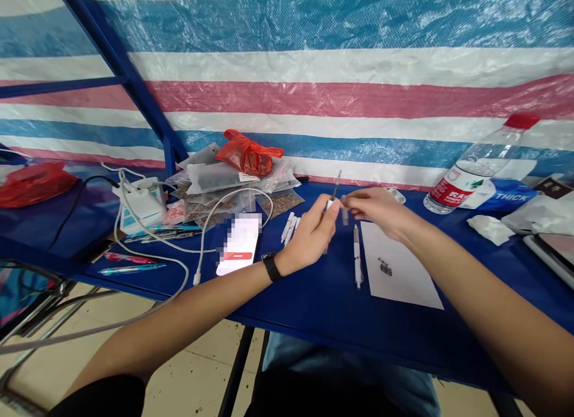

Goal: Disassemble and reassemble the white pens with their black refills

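Observation:
My left hand [309, 235], a black band on its wrist, is closed around a white pen barrel, mostly hidden by the fingers. From its top a thin dark refill [336, 185] sticks up. Close beside it, my right hand [374, 207] pinches a small translucent grey pen part [345, 216] between its fingertips. Below the hands a white pen [357, 258] lies lengthwise along a white sheet of paper [410, 279]. Several small dark pieces [384, 266], too small to make out, rest on the sheet. Left of my left hand lie several white pen parts [289, 227].
A phone [240, 244] and a white cable [201, 232] lie left on the blue table [305, 297]. Behind are filled plastic bags [219, 178] and a red bag [249, 153]. A water bottle [470, 172] and crumpled tissue [490, 228] stand right. More pens [132, 269] lie far left.

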Action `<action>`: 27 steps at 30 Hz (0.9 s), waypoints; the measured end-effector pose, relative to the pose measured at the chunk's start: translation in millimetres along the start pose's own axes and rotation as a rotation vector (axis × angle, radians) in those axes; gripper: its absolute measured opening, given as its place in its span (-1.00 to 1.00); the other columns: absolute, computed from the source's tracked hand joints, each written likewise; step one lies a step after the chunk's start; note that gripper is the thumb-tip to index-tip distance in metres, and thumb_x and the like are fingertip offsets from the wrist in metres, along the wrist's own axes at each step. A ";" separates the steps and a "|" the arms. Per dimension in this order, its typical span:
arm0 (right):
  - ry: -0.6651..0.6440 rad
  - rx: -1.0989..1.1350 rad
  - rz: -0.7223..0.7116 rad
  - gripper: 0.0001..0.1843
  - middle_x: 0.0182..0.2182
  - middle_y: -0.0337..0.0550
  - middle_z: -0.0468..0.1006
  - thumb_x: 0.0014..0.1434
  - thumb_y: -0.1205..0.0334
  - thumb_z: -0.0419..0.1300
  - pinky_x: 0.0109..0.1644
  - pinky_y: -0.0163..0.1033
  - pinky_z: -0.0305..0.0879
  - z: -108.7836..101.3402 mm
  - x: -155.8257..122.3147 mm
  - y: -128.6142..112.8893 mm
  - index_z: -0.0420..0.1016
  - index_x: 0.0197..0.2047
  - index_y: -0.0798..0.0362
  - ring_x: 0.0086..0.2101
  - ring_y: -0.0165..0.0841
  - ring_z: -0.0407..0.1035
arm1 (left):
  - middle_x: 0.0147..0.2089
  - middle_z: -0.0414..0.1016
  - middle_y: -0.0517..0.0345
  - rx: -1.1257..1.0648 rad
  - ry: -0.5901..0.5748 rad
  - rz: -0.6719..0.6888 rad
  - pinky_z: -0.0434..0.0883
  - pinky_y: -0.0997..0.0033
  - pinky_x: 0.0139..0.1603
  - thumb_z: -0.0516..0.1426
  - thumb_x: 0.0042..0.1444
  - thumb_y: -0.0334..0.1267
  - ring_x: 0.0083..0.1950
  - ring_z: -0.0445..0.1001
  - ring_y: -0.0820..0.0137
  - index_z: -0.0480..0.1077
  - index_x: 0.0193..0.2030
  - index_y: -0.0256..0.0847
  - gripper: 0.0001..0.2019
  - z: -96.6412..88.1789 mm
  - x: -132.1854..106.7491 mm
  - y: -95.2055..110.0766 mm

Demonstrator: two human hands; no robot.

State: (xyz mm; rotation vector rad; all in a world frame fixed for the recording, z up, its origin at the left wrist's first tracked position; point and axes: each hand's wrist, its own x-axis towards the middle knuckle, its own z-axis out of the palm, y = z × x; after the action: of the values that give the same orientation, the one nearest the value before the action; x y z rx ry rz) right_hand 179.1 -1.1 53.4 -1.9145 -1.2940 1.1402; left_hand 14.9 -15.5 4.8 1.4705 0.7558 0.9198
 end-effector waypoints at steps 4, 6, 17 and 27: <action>0.192 0.475 -0.118 -0.70 -0.30 -0.16 0.55 -0.11 0.15 0.47 -0.25 -0.37 0.42 -39.3 -18.0 23.2 0.52 -0.36 0.08 -0.34 -0.45 0.42 | -0.57 0.12 0.41 0.044 -0.093 0.006 0.15 0.51 -0.51 -0.11 0.50 0.06 -0.59 0.17 0.52 0.28 0.08 -0.20 -0.63 14.6 -12.3 -8.3; 0.212 0.563 -0.223 -0.62 -0.27 -0.19 0.56 -0.11 0.07 0.52 -0.22 -0.35 0.47 -49.7 -28.6 34.0 0.46 -0.37 0.05 -0.30 -0.42 0.48 | -0.58 0.07 0.42 0.089 -0.159 0.036 0.10 0.49 -0.50 -0.10 0.49 0.05 -0.59 0.13 0.51 0.29 0.14 -0.21 -0.61 18.1 -17.7 -12.6; 0.311 0.560 -0.636 -0.59 -0.37 -0.26 0.56 0.12 -0.05 0.50 -0.25 -0.30 0.52 -37.1 -49.8 37.2 0.42 -0.28 0.01 -0.39 -0.43 0.50 | -0.57 0.09 0.41 0.148 -0.288 0.070 0.05 0.45 -0.48 -0.10 0.49 0.07 -0.57 0.11 0.50 0.34 0.14 -0.26 -0.56 18.8 -23.0 -13.4; 0.189 0.454 -0.587 -0.63 -0.30 -0.19 0.63 0.13 -0.04 0.50 -0.20 -0.27 0.56 -29.7 -50.8 44.8 0.52 -0.24 0.03 -0.34 -0.40 0.55 | -0.56 0.09 0.41 0.157 -0.285 0.079 0.07 0.43 -0.45 -0.08 0.49 0.01 -0.55 0.14 0.49 0.34 0.10 -0.24 -0.62 20.2 -20.7 -13.2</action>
State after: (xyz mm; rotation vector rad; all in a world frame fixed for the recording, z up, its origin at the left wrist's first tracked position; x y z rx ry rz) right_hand 216.5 -64.7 48.7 -1.1700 -1.2423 0.8297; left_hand 23.4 -41.9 -10.8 1.7361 0.5714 0.7010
